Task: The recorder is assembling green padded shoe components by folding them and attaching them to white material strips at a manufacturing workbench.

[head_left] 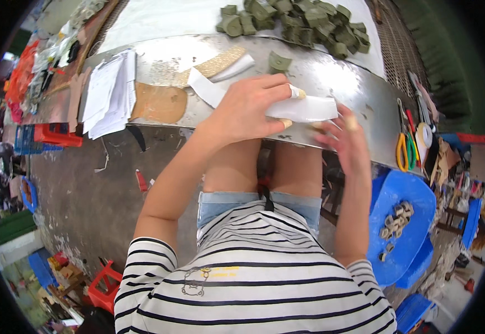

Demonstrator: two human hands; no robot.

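Note:
My left hand (252, 106) is closed over a white, smooth strip (309, 109) above the metal table. Its thumb and a finger, wrapped in yellowish tape or finger covers, press on the strip. A white end (202, 88) shows on the other side of this hand; whether it is the same strip is hidden. My right hand (349, 136) is at the strip's right end, fingers apart and partly smeared by motion. A small green curved piece (279, 63) lies just beyond the strip. Behind my left hand rests a tan textured strip (220, 64) with a white one beside it.
Many green pieces (315, 25) are heaped on white cloth (159, 19) at the back. Papers (109, 92) and a brown board (159, 103) lie left on the metal table (379, 119). Scissors (403, 151) and a tape roll (424, 134) sit right, above a blue tub (415, 192).

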